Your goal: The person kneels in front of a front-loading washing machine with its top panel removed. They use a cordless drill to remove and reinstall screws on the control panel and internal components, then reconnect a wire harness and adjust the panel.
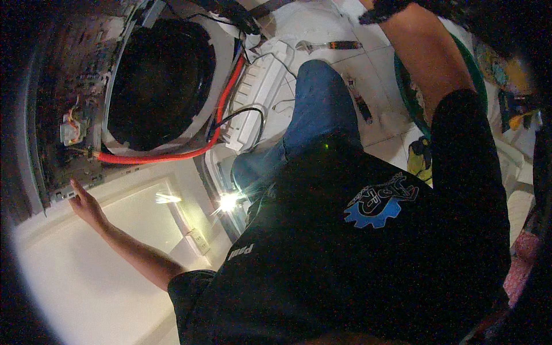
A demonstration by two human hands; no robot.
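Observation:
My left hand (pixel 86 206), a finger stretched out, is at the lower edge of an opened appliance (pixel 43 121) with a large round dark opening (pixel 161 86). Just above that hand are a small white part (pixel 72 131) with wires and one end of a red hose (pixel 172 156). The hose curves below the opening and up its right side. My right forearm (pixel 425 49) reaches to the top edge, where a dark fuzzy shape (pixel 391 8) covers the wrist area; the fingers of my right hand are hidden.
A long white slotted panel (pixel 253 95) leans beside my bent knee (pixel 325 98). An adjustable wrench (pixel 330 45) and a dark-handled tool (pixel 361 103) lie on the tiles. At right stands a green tub (pixel 482 80). A bright lamp (pixel 228 202) shines near the wall outlet (pixel 198 241).

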